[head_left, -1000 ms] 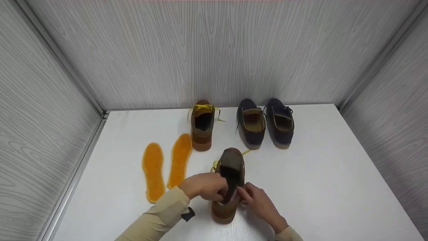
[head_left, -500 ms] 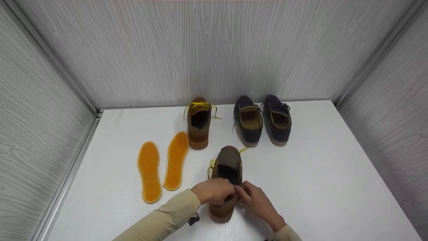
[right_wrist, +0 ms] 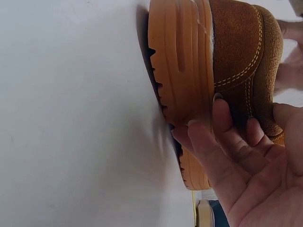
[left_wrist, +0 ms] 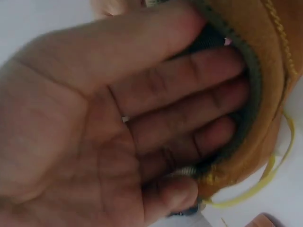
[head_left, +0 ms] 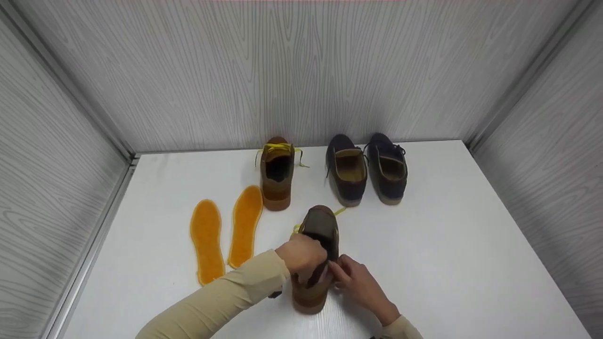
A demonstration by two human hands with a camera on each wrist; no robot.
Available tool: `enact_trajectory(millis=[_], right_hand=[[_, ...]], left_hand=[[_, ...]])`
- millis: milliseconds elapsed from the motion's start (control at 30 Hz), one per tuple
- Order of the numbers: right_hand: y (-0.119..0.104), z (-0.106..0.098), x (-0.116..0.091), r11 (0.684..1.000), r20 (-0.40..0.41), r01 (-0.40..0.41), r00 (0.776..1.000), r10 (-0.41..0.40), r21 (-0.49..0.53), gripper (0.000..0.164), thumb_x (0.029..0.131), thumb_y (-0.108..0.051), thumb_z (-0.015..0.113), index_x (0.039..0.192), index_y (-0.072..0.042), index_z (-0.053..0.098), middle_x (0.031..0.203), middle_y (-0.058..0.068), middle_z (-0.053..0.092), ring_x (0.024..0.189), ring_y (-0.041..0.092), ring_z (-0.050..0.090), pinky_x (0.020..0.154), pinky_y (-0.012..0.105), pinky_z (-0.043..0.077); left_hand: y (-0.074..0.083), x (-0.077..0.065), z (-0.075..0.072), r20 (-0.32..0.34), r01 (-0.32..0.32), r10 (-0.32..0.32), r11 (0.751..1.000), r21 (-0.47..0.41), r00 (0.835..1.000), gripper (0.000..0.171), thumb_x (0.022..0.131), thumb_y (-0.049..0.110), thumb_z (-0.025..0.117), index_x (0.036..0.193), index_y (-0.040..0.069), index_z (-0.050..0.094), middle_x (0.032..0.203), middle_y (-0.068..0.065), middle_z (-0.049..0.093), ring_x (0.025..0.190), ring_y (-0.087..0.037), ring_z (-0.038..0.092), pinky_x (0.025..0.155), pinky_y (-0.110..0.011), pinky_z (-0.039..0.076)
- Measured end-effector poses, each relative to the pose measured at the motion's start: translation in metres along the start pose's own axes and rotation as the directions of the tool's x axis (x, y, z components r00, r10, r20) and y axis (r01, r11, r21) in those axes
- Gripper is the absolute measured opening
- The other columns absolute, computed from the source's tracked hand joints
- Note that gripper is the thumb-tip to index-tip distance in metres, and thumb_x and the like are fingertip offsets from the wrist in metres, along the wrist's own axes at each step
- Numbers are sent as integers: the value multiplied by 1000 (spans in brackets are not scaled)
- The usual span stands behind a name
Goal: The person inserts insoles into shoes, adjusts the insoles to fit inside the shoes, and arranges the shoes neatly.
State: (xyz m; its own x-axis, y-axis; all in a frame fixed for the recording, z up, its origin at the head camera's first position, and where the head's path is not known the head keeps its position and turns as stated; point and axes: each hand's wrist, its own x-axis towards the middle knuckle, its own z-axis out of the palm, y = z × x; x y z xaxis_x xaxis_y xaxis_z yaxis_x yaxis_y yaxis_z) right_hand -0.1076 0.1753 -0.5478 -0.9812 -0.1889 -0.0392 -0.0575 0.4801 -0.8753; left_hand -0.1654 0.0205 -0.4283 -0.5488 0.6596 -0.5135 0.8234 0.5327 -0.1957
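Note:
A brown suede shoe [head_left: 310,300] with yellow laces stands at the front middle of the white table, its heel towards me. My left hand [head_left: 301,256] reaches into its opening from the left. In the left wrist view that hand's fingers [left_wrist: 180,104] extend fairly straight, their tips hidden inside the dark collar. My right hand [head_left: 362,287] holds the shoe's right side, thumb at the collar edge. In the right wrist view the fingertips [right_wrist: 203,137] lie against the suede upper and the orange-brown sole [right_wrist: 182,61].
Two orange insoles [head_left: 206,240] lie side by side on the table [head_left: 424,263] to the left. A matching brown shoe [head_left: 277,188] stands behind them. Two dark blue shoes [head_left: 347,179] stand at the back, right of centre, close to the rear wall [head_left: 301,70].
My left hand has dipped towards the heel, then shifted forward along the shoe's opening. The right hand stays at the shoe's right side. The head view has shifted slightly.

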Motion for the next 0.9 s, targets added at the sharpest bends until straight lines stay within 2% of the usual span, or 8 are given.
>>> enact_trajectory(millis=[100, 233, 433, 500, 600, 667, 800, 900], right_hand=[[-1, 2, 0, 1000, 13, 6, 1000, -6, -6, 36, 99, -45, 45, 86, -12, 54, 78, -6, 61, 74, 12, 62, 64, 27, 50], [-3, 4, 0, 1000, 12, 18, 1000, -17, -15, 36, 99, -44, 44, 86, -12, 54, 78, -7, 60, 73, 11, 61, 64, 27, 50], [-2, 2, 0, 1000, 2, 9, 1000, -9, -2, 36, 99, -44, 44, 86, -11, 53, 79, -5, 60, 76, 11, 62, 64, 27, 51], [-2, 1, 0, 1000, 6, 5, 1000, -5, -17, 37, 99, -45, 44, 85, -12, 52, 78, -6, 60, 75, 12, 62, 64, 27, 51], [-1, 1, 0, 1000, 13, 4, 1000, -4, -29, 38, 100, -45, 42, 85, -12, 52, 78, -6, 60, 75, 12, 62, 64, 27, 51], [-1, 0, 0, 999, 10, 0, 1000, 0, -33, 38, 100, -45, 41, 85, -12, 51, 78, -6, 60, 75, 11, 63, 64, 27, 50], [-1, -1, -1, 999, -11, -4, 1000, 4, -32, 38, 101, -44, 40, 85, -11, 51, 76, -5, 59, 74, 11, 62, 64, 27, 50], [-1, 1, -1, 999, -14, -1, 1000, 1, -36, 38, 101, -44, 40, 85, -11, 51, 76, -6, 59, 73, 10, 61, 64, 27, 50]], left_hand=[[9, 6, 5, -23, -14, 15, 997, 71, 1000, 19, 74, 28, 79, 84, 15, 69, 75, 1, 63, 62, -12, 54, 55, -33, 50], [12, 13, 16, -64, -29, 35, 995, 95, 997, 13, 76, 26, 76, 76, 18, 67, 71, 3, 62, 60, -11, 53, 53, -31, 49], [13, 19, 37, -170, -48, 91, 968, 245, 981, 10, 81, 37, 72, 81, 28, 70, 72, 7, 63, 60, -10, 56, 50, -29, 48], [12, 19, 39, -180, -61, 101, 974, 219, 978, 5, 81, 35, 73, 81, 30, 72, 74, 8, 64, 61, -10, 57, 50, -28, 48], [9, 20, 31, -156, -48, 59, 996, 76, 986, 6, 78, 30, 75, 77, 26, 71, 71, 6, 62, 60, -10, 55, 52, -28, 49], [10, 22, 28, -165, 9, -9, 1000, 4, 986, 12, 80, 30, 72, 75, 20, 70, 71, 4, 62, 62, -11, 57, 53, -28, 49], [22, 28, 31, -213, 177, -176, 984, -14, 961, 27, 87, 37, 63, 78, 13, 69, 73, 0, 64, 68, -14, 61, 54, -28, 50], [25, 30, 35, -225, 239, -243, 970, -45, 944, 26, 87, 36, 63, 77, 13, 70, 73, -1, 64, 69, -15, 61, 55, -28, 50]])
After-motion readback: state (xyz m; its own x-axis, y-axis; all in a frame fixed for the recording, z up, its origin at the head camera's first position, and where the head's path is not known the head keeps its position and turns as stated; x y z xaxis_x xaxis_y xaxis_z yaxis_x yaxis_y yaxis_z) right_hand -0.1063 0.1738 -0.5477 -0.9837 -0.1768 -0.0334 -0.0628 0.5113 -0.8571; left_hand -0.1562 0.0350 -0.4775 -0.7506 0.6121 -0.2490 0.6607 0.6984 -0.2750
